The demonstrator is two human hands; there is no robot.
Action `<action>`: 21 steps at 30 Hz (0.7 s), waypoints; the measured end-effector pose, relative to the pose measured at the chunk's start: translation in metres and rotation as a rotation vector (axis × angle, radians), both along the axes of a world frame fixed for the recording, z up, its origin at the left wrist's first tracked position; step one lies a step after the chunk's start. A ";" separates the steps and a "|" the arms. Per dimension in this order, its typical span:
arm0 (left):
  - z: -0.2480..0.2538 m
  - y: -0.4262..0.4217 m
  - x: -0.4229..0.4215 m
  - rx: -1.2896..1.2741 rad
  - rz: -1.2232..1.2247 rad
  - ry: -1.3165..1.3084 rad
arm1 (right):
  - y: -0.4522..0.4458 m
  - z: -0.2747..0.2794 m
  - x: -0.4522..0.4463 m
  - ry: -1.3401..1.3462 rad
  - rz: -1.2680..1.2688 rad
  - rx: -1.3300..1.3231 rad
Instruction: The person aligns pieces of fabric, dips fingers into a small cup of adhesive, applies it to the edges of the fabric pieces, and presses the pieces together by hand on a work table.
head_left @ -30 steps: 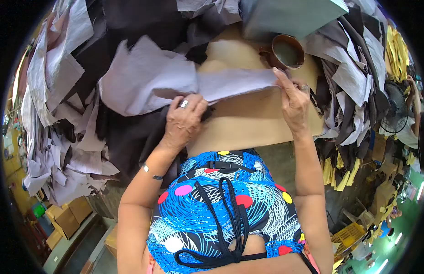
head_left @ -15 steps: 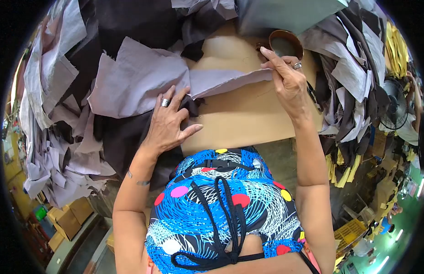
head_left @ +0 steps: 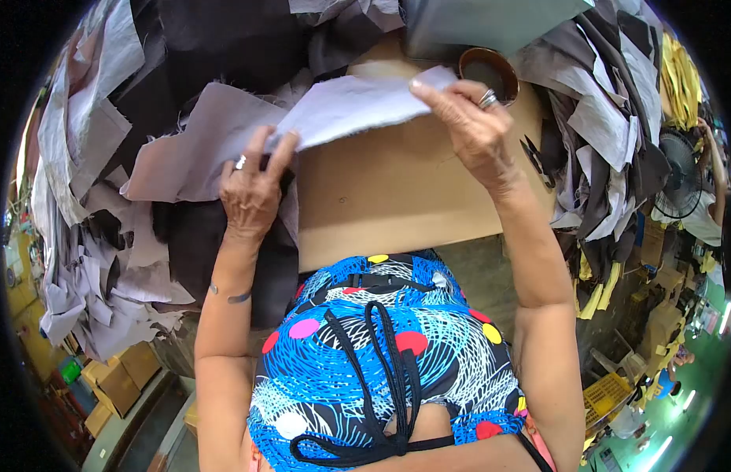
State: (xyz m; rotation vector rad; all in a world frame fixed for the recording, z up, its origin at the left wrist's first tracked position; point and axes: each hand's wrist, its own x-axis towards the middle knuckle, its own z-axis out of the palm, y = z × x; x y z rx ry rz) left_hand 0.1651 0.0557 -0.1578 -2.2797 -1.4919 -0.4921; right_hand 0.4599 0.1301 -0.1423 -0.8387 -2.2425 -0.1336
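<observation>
A pale lilac-grey fabric piece point(head_left: 357, 108) with a frayed lower edge stretches between my two hands, over the tan board point(head_left: 381, 197). My right hand point(head_left: 477, 130), wearing a ring, pinches its right end between thumb and fingers. At its left end, my left hand point(head_left: 251, 189) has bent fingers on the cloth; the thumb is hidden. More pale cloth point(head_left: 196, 145) extends to the left under and beyond this hand. Below my left wrist hangs dark fabric point(head_left: 196, 244).
A brown round bowl point(head_left: 491, 71) stands behind my right hand. Small black-handled snips point(head_left: 538, 164) lie at the board's right side. Heaps of grey and dark cloth point(head_left: 98, 141) flank the board. A grey smooth sheet point(head_left: 491, 27) lies at the back; a fan point(head_left: 680, 177) stands right.
My right hand has moved left and slightly down, and the fabric's right end has come with it. My left hand has shifted left, its thumb now out of sight. The snips are now uncovered.
</observation>
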 end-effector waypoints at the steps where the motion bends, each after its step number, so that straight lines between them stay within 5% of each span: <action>1: 0.001 -0.005 0.001 -0.057 -0.063 0.073 | -0.002 -0.012 0.004 -0.066 0.000 0.004; 5: -0.005 -0.039 0.019 -0.273 -0.212 0.304 | -0.028 -0.050 0.021 -0.176 -0.019 -0.098; 12: -0.009 -0.037 0.029 -0.336 -0.211 0.157 | -0.029 -0.053 0.026 -0.146 -0.078 -0.195; 18: -0.014 -0.035 0.038 -0.306 -0.191 0.141 | -0.011 -0.004 0.043 0.046 -0.270 -0.132; 21: -0.014 -0.036 0.040 -0.319 -0.194 0.160 | 0.005 0.005 0.063 -0.180 -0.463 -0.144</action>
